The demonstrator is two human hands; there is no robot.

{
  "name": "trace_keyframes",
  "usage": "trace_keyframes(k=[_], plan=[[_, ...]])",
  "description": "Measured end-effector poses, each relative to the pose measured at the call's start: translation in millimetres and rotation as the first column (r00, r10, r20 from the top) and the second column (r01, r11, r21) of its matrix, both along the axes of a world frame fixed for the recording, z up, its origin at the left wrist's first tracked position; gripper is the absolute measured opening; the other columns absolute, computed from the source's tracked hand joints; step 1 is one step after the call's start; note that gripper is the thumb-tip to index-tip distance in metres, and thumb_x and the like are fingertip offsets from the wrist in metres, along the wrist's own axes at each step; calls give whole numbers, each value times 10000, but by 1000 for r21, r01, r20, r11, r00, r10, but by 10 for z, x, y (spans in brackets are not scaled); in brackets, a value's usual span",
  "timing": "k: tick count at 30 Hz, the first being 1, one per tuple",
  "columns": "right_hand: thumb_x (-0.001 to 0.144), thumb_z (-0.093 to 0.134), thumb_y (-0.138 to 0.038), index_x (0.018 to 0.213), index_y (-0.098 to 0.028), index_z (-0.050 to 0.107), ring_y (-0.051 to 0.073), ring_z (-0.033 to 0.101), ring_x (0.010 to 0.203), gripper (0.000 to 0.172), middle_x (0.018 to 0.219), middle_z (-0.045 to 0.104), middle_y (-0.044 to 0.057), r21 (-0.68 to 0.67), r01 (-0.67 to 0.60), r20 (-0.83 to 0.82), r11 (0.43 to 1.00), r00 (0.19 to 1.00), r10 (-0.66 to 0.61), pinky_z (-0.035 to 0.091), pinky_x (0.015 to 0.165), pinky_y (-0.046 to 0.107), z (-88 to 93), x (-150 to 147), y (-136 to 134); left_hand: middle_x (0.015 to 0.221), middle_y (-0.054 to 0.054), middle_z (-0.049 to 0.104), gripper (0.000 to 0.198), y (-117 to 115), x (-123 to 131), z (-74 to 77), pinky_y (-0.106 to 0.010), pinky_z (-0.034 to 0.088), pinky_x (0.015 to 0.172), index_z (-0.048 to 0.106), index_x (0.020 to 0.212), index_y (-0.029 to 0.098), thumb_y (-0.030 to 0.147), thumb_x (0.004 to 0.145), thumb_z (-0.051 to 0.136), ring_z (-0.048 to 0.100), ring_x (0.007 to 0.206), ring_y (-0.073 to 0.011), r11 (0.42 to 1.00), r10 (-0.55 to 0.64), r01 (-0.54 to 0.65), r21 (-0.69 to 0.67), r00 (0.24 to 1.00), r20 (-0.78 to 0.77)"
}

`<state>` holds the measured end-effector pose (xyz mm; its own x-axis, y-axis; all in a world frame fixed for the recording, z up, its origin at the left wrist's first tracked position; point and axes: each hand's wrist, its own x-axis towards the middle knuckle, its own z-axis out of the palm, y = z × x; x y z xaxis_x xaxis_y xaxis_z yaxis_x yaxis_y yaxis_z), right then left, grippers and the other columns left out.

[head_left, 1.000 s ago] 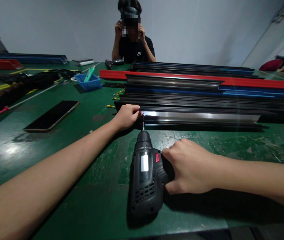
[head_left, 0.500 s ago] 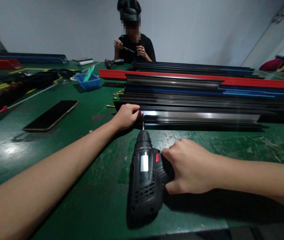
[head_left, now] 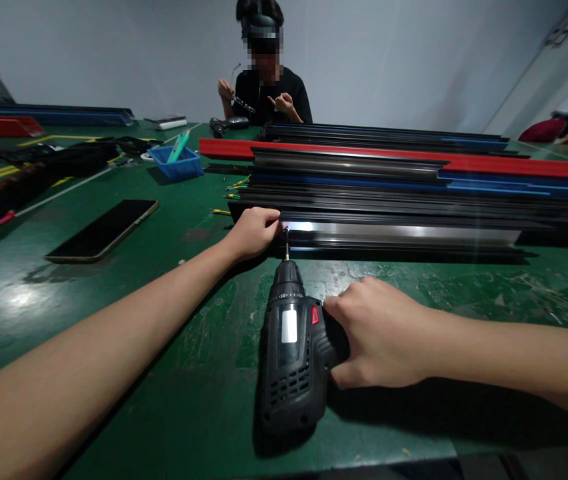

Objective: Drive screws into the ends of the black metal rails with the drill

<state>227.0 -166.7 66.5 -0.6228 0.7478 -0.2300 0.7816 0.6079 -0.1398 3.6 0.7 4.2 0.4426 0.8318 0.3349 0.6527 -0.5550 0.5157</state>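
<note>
the right hand (head_left: 374,333) is grasping the handle of a black power drill (head_left: 294,373); the palm is covering most of this handle, so i cannot tell if a finger is pressing the trigger. the drill is pointing away from the person, low over the green table (head_left: 189,413), and its narrow metal bit (head_left: 287,248) is reaching to the left end of a dark metal profile (head_left: 394,233), whose shiny face is catching the light. the tip of the bit is ending just beside the left hand (head_left: 254,233); it is too small there to tell what exactly it is touching. the left hand is bending its fingers at this same end and is touching the profile, but the fingertips are partly hiding, so i cannot tell if it is clenching the profile or only resting on it. some short yellow-green wires (head_left: 222,213) are sticking out near this hand. farther back, a long red profile (head_left: 389,157) is lying across the table. to the left, a phone (head_left: 104,230) is lying flat, and behind it a blue basket (head_left: 179,169) is holding a turquoise tool (head_left: 179,147). across the table, a co-worker (head_left: 289,97) is holding a thin object (head_left: 244,103)
</note>
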Motion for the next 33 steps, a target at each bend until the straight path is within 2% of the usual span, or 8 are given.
trace_keyframes(k=[13, 19, 23, 28, 33], plan=[[735, 745, -610, 792, -144, 744, 201, 580, 531, 469, 647, 699, 84, -4, -9, -10, 1000, 1000, 9, 262, 476, 321, -3, 4, -16, 582, -6, 533, 286, -4, 1, 4, -287, 288, 616, 560, 585, 163, 278, 843, 520, 419, 592, -130, 1000, 7, -7, 9, 1000, -3], [740, 737, -617, 807, -139, 748, 225, 623, 557, 482, 658, 706, 94, -12, -2, 5, 1000, 1000, 2, 272, 477, 321, 7, 0, -8, 583, -1, 525, 268, 10, -7, -10, -280, 284, 611, 565, 592, 161, 285, 827, 527, 424, 599, -130, 1000, 3, -3, 17, 1000, -12], [719, 739, -623, 829, -144, 746, 263, 667, 600, 492, 693, 724, 110, -27, 27, 28, 999, 999, -26, 329, 492, 324, 17, -9, -8, 599, -3, 536, 308, 7, -10, -13, -272, 289, 608, 595, 615, 149, 315, 860, 511, 444, 607, -128, 1000, -7, 7, 13, 1000, 5], [704, 727, -645, 921, -152, 747, 301, 701, 673, 539, 834, 772, 148, -27, 65, 37, 997, 997, -64, 453, 571, 364, -3, -17, -20, 594, -4, 547, 318, 9, -15, -15, -267, 296, 606, 615, 617, 141, 312, 865, 514, 441, 608, -126, 1000, -10, 10, 21, 1000, 4], [698, 732, -640, 898, -159, 743, 281, 683, 654, 522, 820, 767, 141, -66, 53, 16, 996, 999, -52, 415, 540, 345, 0, -1, 2, 615, -14, 575, 324, 12, -12, -8, -266, 307, 609, 634, 636, 134, 328, 870, 522, 465, 617, -131, 1000, -8, 8, 9, 1000, -1]])
